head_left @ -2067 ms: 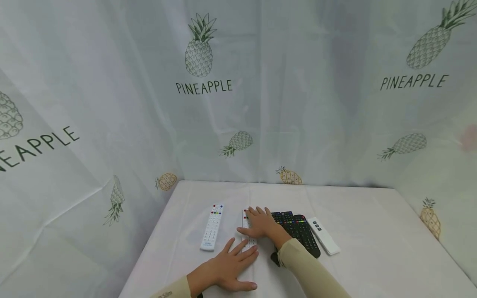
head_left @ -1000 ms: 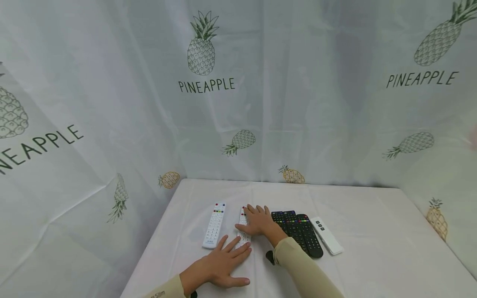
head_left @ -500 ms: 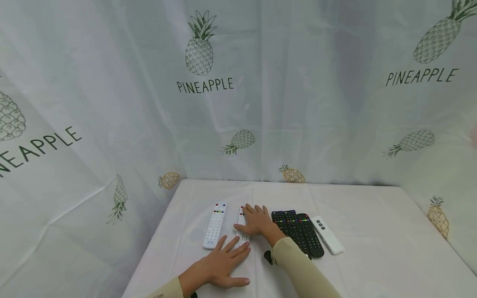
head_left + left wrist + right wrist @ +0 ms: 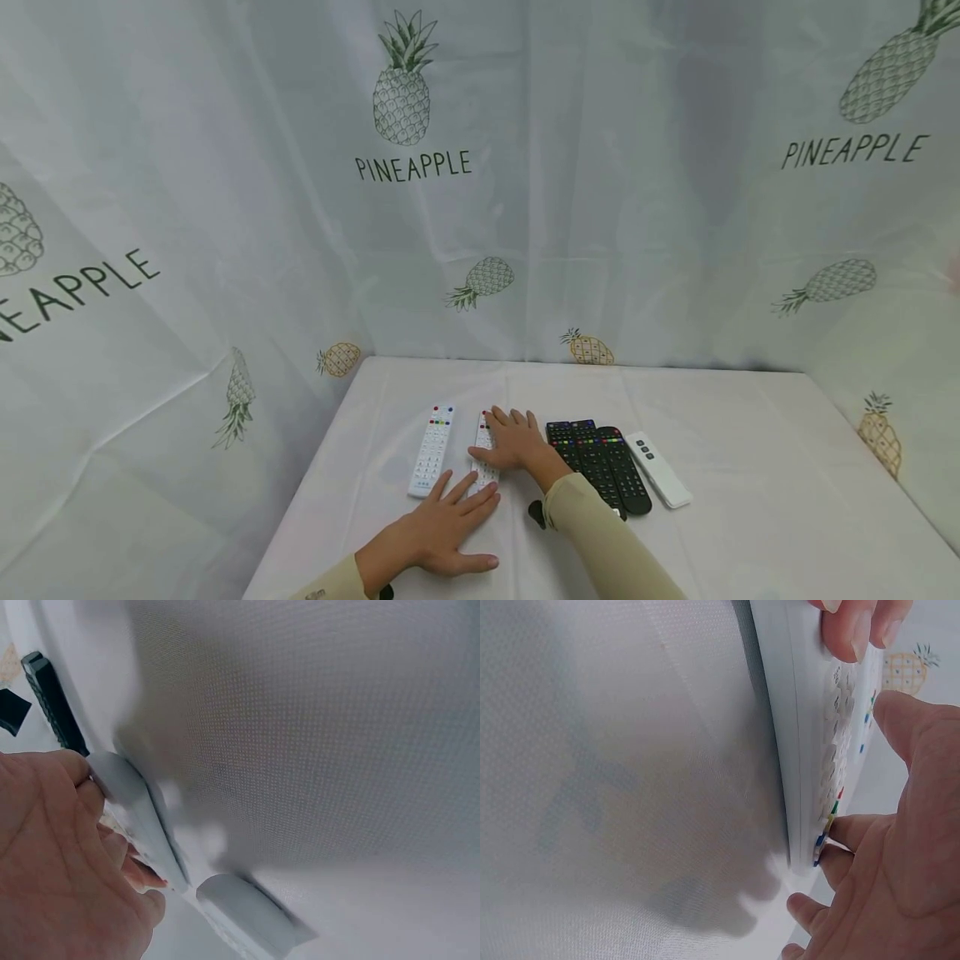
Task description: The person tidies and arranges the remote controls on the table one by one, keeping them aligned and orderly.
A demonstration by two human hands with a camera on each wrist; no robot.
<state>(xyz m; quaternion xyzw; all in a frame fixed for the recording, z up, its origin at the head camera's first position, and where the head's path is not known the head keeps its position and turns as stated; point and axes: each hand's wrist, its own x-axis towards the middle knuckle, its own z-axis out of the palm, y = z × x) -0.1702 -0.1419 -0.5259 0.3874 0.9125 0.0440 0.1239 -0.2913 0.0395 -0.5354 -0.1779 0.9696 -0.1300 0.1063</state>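
Observation:
A white remote control [image 4: 486,476] with coloured buttons lies on the white-covered table under both hands. My right hand [image 4: 513,442] reaches over its far half; in the right wrist view fingertips [image 4: 840,825] touch the coloured buttons and the thumb is extended. My left hand [image 4: 447,535] is spread palm down, its fingertips over the near end. The left wrist view shows that rounded end [image 4: 135,806] of the remote at the fingers. Left of it lies a second, similar white remote [image 4: 432,450], a narrow gap between them.
Several black remotes [image 4: 596,462] lie side by side to the right, partly behind the right forearm. A slim white remote [image 4: 660,472] with a few dark buttons lies slanted beyond them. A pineapple-print curtain [image 4: 480,208] stands behind the table's far edge [image 4: 675,369].
Both hands and the white remote under them have shifted left, narrowing the gap to the left white remote. The black remotes show more beside the right hand. In the last half second little moved.

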